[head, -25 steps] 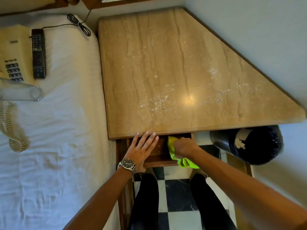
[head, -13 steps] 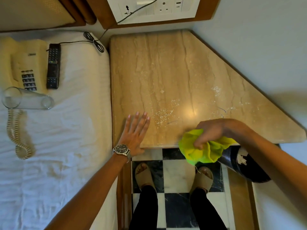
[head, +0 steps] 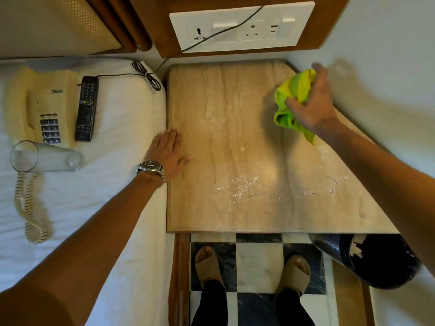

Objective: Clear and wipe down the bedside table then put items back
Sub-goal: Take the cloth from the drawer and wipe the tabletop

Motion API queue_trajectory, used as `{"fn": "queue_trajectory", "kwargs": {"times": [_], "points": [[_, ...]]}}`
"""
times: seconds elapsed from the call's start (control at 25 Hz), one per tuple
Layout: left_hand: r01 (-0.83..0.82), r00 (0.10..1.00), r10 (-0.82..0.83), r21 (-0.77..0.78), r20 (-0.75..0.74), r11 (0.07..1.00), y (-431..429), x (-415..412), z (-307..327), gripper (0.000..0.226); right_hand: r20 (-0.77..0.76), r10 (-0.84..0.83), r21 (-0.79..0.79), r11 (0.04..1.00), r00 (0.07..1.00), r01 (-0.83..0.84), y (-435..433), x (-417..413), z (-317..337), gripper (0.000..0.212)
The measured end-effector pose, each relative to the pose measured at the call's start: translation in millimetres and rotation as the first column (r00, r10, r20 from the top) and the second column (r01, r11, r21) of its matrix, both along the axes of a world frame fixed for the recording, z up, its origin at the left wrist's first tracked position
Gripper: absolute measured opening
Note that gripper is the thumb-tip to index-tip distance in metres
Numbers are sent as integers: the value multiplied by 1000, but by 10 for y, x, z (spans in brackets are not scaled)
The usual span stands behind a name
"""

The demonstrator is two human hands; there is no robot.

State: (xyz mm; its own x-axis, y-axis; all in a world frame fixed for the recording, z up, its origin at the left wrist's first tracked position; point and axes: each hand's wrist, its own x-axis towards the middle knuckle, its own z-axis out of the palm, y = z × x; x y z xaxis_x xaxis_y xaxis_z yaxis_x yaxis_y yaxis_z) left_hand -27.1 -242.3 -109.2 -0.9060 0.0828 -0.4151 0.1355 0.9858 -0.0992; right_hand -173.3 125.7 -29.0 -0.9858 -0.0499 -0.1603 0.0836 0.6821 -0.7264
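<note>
- Two bare hands appear over a bedside table [head: 211,118] with a beige, veined marble top, seen from above; the top is cut at an angle on its right side, where it meets a pale wall.
- Right hand [head: 313,107]: fingers clenched around a bunched yellow-green cloth [head: 290,100], held at the far right corner of the top; whether the cloth touches the marble cannot be told, as this area is blurred.
- Left hand [head: 167,151]: fingers released and spread, palm flat on the table's left edge beside the bed; a metal wristwatch [head: 151,168] sits on the wrist.
- White powdery specks [head: 237,184] and a few dark hair-like strands lie on the near half of the marble.
- Bed [head: 113,175], white sheet, just left of the table: on it lie a cream telephone [head: 40,102] with coiled cord, a black remote control [head: 86,108] just beside it, and a clear drinking glass [head: 46,157] on its side.
- White socket-and-switch panel [head: 242,29] on a wooden backing above the table; a dark cable runs from it down to the bed.
- Black perforated bin [head: 367,260] stands under the table's near right corner, on a black-and-white chequered floor [head: 259,255].
- Person's feet in beige open-toed slippers [head: 208,264] stand on that floor.
</note>
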Motion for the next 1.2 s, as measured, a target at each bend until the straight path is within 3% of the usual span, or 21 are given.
{"fn": "queue_trajectory", "kwargs": {"times": [0.08, 0.24, 0.44, 0.72, 1.04, 1.2], "points": [[25, 1000, -25, -41, 2, 999, -25, -101, -55, 89, 1, 70, 45, 997, 998, -70, -213, -279, -100, 89], [60, 993, -64, -39, -104, 997, -55, -98, -220, 90, -46, 232, 298, 931, 972, -208, -550, -698, -438, 57], [69, 978, -60, 38, -198, 997, -63, -113, -339, 87, -70, 350, 624, 746, 934, -233, -837, -880, -831, 73], [89, 972, -67, 88, -224, 992, -104, -157, -413, 84, -38, 115, 490, 868, 993, -82, -1382, -741, -982, 74], [87, 969, -65, 87, -237, 992, -110, -158, -381, 76, -14, 506, 458, 770, 862, -444, -1651, 333, -970, 76], [80, 972, -60, 79, -228, 994, -73, -159, -354, 75, -51, 553, 400, 774, 832, -490, -1427, 1084, -988, 73]]}}
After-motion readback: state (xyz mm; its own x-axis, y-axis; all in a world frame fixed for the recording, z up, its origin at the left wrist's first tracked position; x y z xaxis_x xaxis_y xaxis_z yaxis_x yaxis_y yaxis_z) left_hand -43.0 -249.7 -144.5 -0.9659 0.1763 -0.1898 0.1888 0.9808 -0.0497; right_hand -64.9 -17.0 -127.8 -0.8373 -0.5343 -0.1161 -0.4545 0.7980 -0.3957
